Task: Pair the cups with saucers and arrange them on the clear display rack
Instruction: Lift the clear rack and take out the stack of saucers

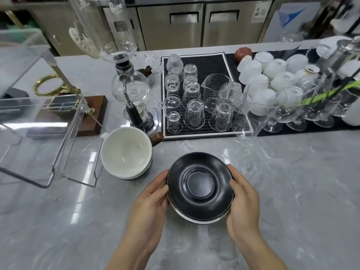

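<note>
A stack of saucers with a black saucer (199,185) on top and a white rim showing beneath sits low in the middle of the marble counter. My left hand (151,199) grips its left edge and my right hand (243,199) grips its right edge. To the left, a white cup (125,151) with a brown handle stands upright on a stack of white saucers. The clear display rack (39,114) stands at the far left with nothing on its shelves. Several white cups (272,75) lie piled at the back right.
A black rubber mat (206,61) holds several upturned glasses and glass pitchers. A glass siphon coffee maker (130,88) stands behind the white cup. A wooden base with a gold stand (58,90) sits behind the rack. Stemmed glasses (292,106) crowd the right.
</note>
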